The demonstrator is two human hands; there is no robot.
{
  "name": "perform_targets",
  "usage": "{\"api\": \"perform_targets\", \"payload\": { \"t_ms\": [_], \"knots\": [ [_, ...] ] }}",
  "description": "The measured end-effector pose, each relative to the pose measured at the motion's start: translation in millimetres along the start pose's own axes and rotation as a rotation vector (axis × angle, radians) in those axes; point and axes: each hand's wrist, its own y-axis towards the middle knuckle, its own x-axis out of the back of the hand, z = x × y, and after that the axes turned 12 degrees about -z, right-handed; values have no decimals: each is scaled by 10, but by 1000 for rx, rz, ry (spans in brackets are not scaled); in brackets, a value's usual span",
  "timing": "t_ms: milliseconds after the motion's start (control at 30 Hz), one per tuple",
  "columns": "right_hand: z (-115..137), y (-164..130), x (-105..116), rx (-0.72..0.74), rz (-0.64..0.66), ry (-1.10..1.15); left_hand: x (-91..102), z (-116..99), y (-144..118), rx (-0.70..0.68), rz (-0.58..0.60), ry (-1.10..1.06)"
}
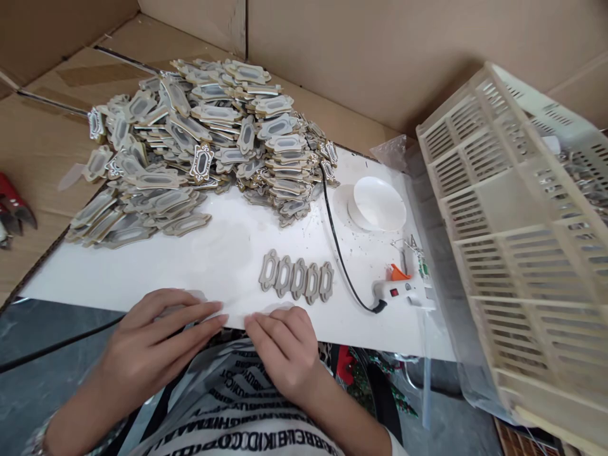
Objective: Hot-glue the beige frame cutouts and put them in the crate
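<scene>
My left hand (156, 345) lies flat on the near edge of the white board (190, 266), fingers stretched out to the right over a pale flat piece that is mostly hidden. Beside it, my right hand (285, 351) rests at the board's edge with fingers curled down; what lies under them I cannot tell. Just beyond the right hand, a row of several tan frame-shaped cutouts (297, 278) overlap one another. A big heap of the same frame-shaped pieces (199, 139) covers the far left of the board.
A white glue gun (403, 291) with an orange trigger lies at the right, its black cord (337, 240) running back toward the heap. A white round dish (377, 204) sits behind it. A cream plastic crate (522, 253) tilts at far right. Red-handled pliers (14, 206) lie at left.
</scene>
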Motion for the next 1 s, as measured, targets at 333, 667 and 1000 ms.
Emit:
{"api": "perform_targets", "payload": {
  "t_ms": [333, 667, 1000],
  "knots": [
    [-34, 57, 170, -328, -79, 38, -162, -266, 242, 58, -150, -5],
    [-266, -21, 356, -355, -147, -89, -384, -325, 648, -49, -173, 139],
    [-274, -26, 337, -379, -151, -44, -437, -302, 727, -52, -161, 128]
  ]
}}
